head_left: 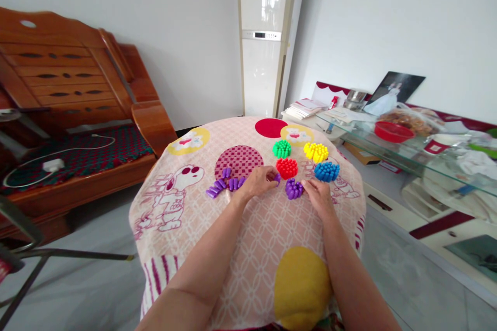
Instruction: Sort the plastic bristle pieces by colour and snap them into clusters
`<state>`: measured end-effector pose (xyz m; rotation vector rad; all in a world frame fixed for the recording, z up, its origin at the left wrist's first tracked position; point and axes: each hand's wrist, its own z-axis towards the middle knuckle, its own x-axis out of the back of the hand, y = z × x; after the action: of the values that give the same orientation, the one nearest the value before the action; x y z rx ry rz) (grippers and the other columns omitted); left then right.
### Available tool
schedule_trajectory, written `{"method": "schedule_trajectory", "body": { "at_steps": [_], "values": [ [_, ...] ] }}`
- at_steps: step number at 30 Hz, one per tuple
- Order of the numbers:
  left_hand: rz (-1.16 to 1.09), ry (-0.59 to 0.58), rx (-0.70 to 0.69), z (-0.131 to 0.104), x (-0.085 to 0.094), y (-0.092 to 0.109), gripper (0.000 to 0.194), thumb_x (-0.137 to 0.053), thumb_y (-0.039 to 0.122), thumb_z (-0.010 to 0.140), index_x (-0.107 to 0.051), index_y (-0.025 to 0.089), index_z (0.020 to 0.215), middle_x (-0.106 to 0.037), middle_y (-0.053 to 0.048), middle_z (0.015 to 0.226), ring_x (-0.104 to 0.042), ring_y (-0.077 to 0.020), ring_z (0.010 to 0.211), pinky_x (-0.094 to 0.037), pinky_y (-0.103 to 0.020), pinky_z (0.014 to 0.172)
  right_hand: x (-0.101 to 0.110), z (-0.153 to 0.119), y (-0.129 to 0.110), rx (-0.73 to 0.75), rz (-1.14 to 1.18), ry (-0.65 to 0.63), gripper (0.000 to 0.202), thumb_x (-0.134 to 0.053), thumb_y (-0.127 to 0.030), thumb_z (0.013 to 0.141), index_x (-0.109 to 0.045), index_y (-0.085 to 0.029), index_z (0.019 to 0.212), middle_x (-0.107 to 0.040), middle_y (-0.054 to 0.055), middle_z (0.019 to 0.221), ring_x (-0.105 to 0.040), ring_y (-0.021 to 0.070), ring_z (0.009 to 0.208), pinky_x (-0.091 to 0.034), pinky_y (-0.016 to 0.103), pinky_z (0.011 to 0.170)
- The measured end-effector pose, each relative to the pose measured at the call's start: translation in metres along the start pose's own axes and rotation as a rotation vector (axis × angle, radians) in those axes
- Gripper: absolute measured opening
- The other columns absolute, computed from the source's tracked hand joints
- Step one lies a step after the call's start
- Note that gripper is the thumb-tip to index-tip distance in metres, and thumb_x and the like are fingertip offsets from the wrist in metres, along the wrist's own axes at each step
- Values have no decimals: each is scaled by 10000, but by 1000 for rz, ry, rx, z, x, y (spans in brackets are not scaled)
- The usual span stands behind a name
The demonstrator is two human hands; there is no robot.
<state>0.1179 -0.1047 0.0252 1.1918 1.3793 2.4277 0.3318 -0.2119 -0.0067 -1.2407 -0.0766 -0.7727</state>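
Note:
My left hand point(263, 181) is closed in a pinch on a short purple plastic cylinder point(277, 178), held over the cloth just left of an upright purple cluster point(294, 189). My right hand point(318, 194) lies at the right side of that cluster, fingers stretched out and fingertips against or very close to its edge. Several loose purple cylinders point(219, 185) lie on their sides left of my left hand. Behind the purple cluster stand tight groups of upright pieces: red point(287, 169), blue point(326, 171), green point(281, 149) and yellow point(316, 152).
A patterned pink cloth point(264, 269) covers the round table. To the left is a wooden bench point(66, 88) with a white charger point(53, 165). A glass-topped cabinet at right bears a red bowl point(394, 132) and papers point(305, 108). A tall white air conditioner point(261, 72) stands behind.

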Motion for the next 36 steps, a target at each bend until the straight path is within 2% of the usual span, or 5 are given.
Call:
{"method": "schedule_trajectory", "body": {
  "at_steps": [15, 18, 27, 30, 36],
  "values": [
    [89, -60, -103, 1, -26, -1, 341, -540, 62, 691, -655, 146, 1001, -713, -29, 878, -650, -133, 756, -514, -241, 723, 1, 0, -1, 5, 0, 2, 416, -545, -517, 831, -566, -187, 579, -475, -29, 503, -429, 131, 522, -323, 270, 529],
    [146, 7, -60, 1, -6, 2, 435, -504, 26, 675, -655, 145, 1065, -727, -45, 949, -662, -131, 784, -519, -239, 745, 1, 0, -2, -17, 13, -6, 408, -549, -518, 823, -594, -181, 598, -520, -17, 524, -458, 138, 524, -350, 272, 538],
    [433, 515, 449, -44, 115, -25, 208, -573, 102, 764, -709, 124, 921, -711, -56, 800, -660, -190, 790, -498, -301, 770, 1, 0, -7, -34, 31, -3, 407, -573, -519, 804, -603, -187, 571, -538, -6, 494, -465, 143, 493, -363, 268, 512],
    [447, 510, 514, -51, 117, -36, 197, -605, 168, 788, -714, 133, 948, -717, -72, 826, -656, -196, 784, -495, -308, 766, 1, 0, -5, -25, 33, 0, 397, -572, -512, 809, -617, -186, 587, -547, -5, 504, -472, 146, 501, -368, 267, 515],
    [629, 276, 509, -41, 91, -50, 218, -661, 213, 723, -726, 182, 929, -737, -71, 961, -654, -218, 930, -481, -293, 834, 1, -1, -2, -8, 29, -3, 399, -556, -509, 823, -616, -184, 600, -546, -7, 516, -479, 149, 521, -365, 272, 535]
  ]
}}
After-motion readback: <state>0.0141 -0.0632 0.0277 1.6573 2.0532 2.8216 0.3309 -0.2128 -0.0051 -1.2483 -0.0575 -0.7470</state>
